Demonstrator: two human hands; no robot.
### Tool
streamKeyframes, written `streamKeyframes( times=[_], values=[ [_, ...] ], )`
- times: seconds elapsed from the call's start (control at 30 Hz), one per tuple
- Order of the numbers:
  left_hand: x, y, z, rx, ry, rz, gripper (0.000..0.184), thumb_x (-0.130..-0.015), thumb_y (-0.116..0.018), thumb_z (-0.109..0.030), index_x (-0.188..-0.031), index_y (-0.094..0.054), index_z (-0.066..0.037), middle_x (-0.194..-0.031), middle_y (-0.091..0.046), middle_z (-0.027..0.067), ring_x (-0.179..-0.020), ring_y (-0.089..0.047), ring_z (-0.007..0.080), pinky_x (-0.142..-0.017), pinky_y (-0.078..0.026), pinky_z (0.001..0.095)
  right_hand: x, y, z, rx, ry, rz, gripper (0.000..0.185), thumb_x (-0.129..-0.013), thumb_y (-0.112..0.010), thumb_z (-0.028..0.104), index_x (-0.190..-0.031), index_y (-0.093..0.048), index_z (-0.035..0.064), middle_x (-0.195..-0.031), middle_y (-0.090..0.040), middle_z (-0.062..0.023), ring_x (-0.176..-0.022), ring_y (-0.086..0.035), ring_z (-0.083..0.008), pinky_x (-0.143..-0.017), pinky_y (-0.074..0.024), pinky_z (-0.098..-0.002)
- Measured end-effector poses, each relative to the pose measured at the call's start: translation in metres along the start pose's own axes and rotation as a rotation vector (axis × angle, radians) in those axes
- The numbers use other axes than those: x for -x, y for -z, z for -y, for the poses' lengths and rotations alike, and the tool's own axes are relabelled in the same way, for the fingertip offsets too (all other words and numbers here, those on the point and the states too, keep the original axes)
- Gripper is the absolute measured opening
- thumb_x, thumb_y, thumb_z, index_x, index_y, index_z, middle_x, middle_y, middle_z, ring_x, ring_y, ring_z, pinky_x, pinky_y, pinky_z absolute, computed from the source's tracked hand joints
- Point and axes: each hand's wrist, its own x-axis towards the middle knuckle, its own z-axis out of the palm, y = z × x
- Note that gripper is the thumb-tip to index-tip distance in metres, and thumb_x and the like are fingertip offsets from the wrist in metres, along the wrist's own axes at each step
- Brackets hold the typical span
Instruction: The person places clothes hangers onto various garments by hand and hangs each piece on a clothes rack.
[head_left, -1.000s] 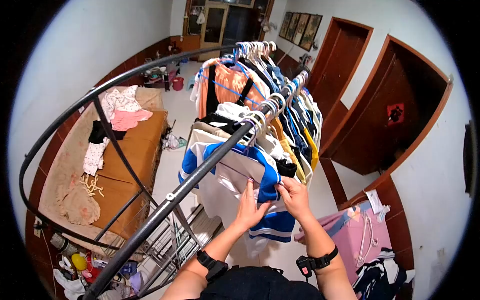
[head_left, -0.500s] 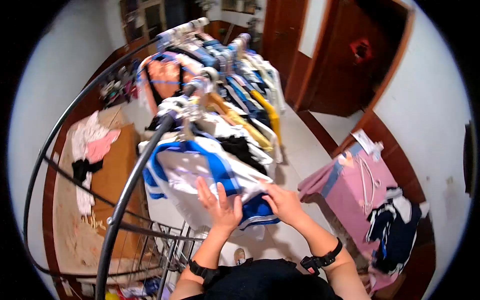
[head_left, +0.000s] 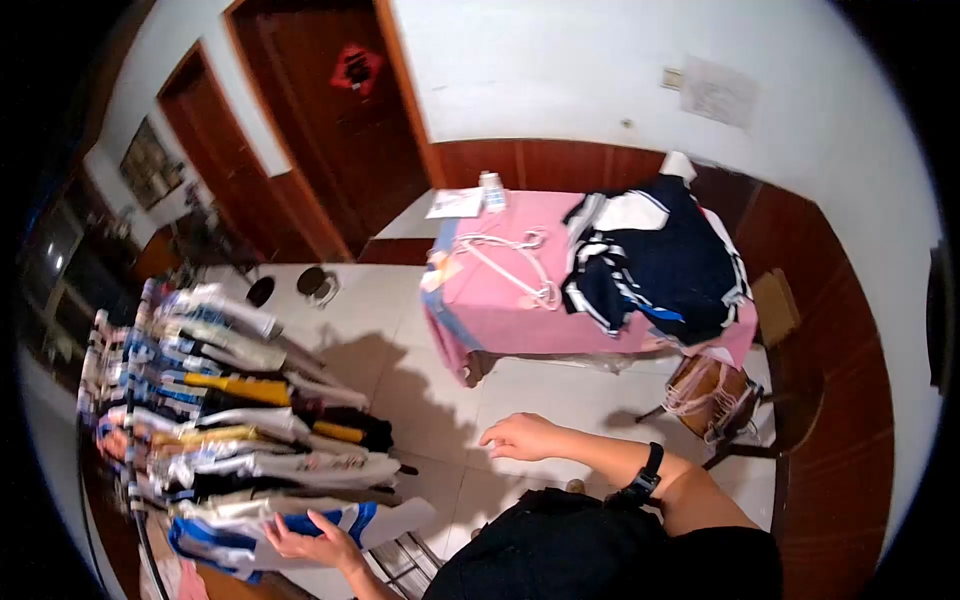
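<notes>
My left hand (head_left: 318, 545) rests at the near end of the clothes rack, fingers apart, against a white and blue garment (head_left: 215, 540) that hangs there. No grip on the cloth shows. Out over the floor hangs my right hand (head_left: 525, 438), loosely bent with nothing in it, between the rack and the table. White hangers (head_left: 510, 270) lie on a table draped with a pink cloth (head_left: 490, 325). Beside them a navy garment with white stripes (head_left: 680, 265) is spread in a heap, partly over the table's front edge.
Many clothes hang on the rack's dark rail (head_left: 130, 420) at left. A white bottle (head_left: 492, 192) and a paper (head_left: 455, 203) lie at the table's back left. A chair (head_left: 710, 395) with pink hangers on it stands at right. A stool (head_left: 315, 283) stands near the doors.
My view has swung right, from the rack towards the table. My right hand has let go of the white and blue garment and moved away from it; my left hand stays by it.
</notes>
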Motion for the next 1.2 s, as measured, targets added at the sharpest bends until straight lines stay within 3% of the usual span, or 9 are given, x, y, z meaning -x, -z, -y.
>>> streamKeyframes(
  times=[0.03,0.1,0.17,0.23,0.4,0.63,0.8,1.0,1.2],
  values=[
    [0.002,-0.007,-0.023,0.083,-0.075,0.027,0.038,-0.089,-0.06,-0.018,-0.119,-0.052,0.004,-0.127,-0.047,0.0224,-0.117,-0.043,0.0354,-0.1,-0.032,0.0444,0.023,0.008,-0.02,-0.057,-0.066,-0.043,0.03,-0.085,-0.065,0.029,-0.109,-0.064,0.0114,-0.086,-0.068,-0.0101,-0.083,-0.065,-0.0296,-0.073,-0.0502,-0.0425],
    [0.016,-0.033,-0.071,0.528,0.104,0.308,0.02,-0.088,-0.061,-0.01,-0.103,-0.059,0.003,-0.103,-0.06,0.0161,-0.097,-0.055,0.029,-0.087,-0.042,0.0383,0.069,0.021,-0.059,-0.096,-0.154,-0.095,0.03,-0.085,-0.066,0.027,-0.11,-0.064,0.01,-0.087,-0.069,-0.0104,-0.082,-0.065,-0.0294,-0.074,-0.0505,-0.0407],
    [0.039,-0.055,-0.131,0.678,0.02,0.471,0.007,-0.084,-0.063,-0.003,-0.088,-0.061,0.001,-0.084,-0.063,0.0104,-0.078,-0.059,0.0249,-0.075,-0.047,0.0354,0.116,0.03,-0.094,-0.156,-0.177,-0.244,0.028,-0.086,-0.066,0.022,-0.109,-0.064,0.0068,-0.085,-0.07,-0.0104,-0.074,-0.067,-0.0216,-0.067,-0.0517,-0.0346],
    [0.06,-0.053,-0.21,0.864,0.025,0.622,0.006,-0.081,-0.066,-0.004,-0.081,-0.062,0.0,-0.075,-0.062,0.0094,-0.07,-0.058,0.0265,-0.072,-0.047,0.0368,0.159,0.042,-0.118,-0.297,-0.339,-0.254,0.028,-0.087,-0.066,0.023,-0.11,-0.064,0.0064,-0.086,-0.07,-0.0098,-0.072,-0.067,-0.02,-0.066,-0.0519,-0.0343],
    [0.101,-0.057,-0.333,1.011,-0.486,0.791,0.011,-0.077,-0.072,-0.011,-0.075,-0.064,-0.004,-0.073,-0.062,0.0099,-0.072,-0.06,0.0306,-0.072,-0.047,0.0396,0.244,0.051,-0.164,-0.637,-0.596,-0.455,0.029,-0.087,-0.067,0.022,-0.11,-0.064,0.0036,-0.086,-0.069,-0.0077,-0.065,-0.063,-0.0128,-0.061,-0.0508,-0.0294],
    [0.123,-0.1,-0.435,1.056,-0.764,1.139,0.013,-0.078,-0.073,-0.016,-0.08,-0.067,-0.005,-0.074,-0.065,0.0095,-0.073,-0.063,0.0285,-0.069,-0.049,0.0392,0.277,0.045,-0.204,-0.739,-0.567,-0.614,0.029,-0.088,-0.066,0.023,-0.11,-0.064,0.0031,-0.086,-0.068,-0.007,-0.07,-0.062,-0.0121,-0.063,-0.0501,-0.0289],
    [0.162,-0.159,-0.517,1.024,-0.937,1.367,0.027,-0.078,-0.073,-0.026,-0.095,-0.067,-0.007,-0.093,-0.063,0.01,-0.087,-0.062,0.0307,-0.073,-0.051,0.04,0.296,0.074,-0.214,-0.76,-0.736,-0.582,0.032,-0.09,-0.064,0.021,-0.117,-0.061,0.0034,-0.088,-0.067,-0.0072,-0.074,-0.061,-0.0131,-0.067,-0.0504,-0.0298],
    [0.218,-0.235,-0.632,1.012,-1.185,1.35,0.052,-0.076,-0.074,-0.035,-0.116,-0.06,-0.005,-0.12,-0.053,0.019,-0.11,-0.051,0.0379,-0.087,-0.047,0.0453,0.307,0.131,-0.238,-0.875,-1.009,-0.914,0.028,-0.091,-0.063,0.018,-0.114,-0.062,0.0026,-0.089,-0.066,-0.0051,-0.077,-0.061,-0.0117,-0.07,-0.0507,-0.0258],
    [0.251,-0.276,-0.723,0.884,-1.24,1.427,0.073,-0.074,-0.074,-0.042,-0.132,-0.047,-0.007,-0.135,-0.04,0.0252,-0.121,-0.042,0.0418,-0.09,-0.046,0.0518,0.275,0.188,-0.271,-0.697,-1.044,-0.881,0.035,-0.09,-0.064,0.022,-0.119,-0.059,0.0017,-0.088,-0.066,-0.0082,-0.077,-0.064,-0.0142,-0.068,-0.052,-0.0293]
  ],
)
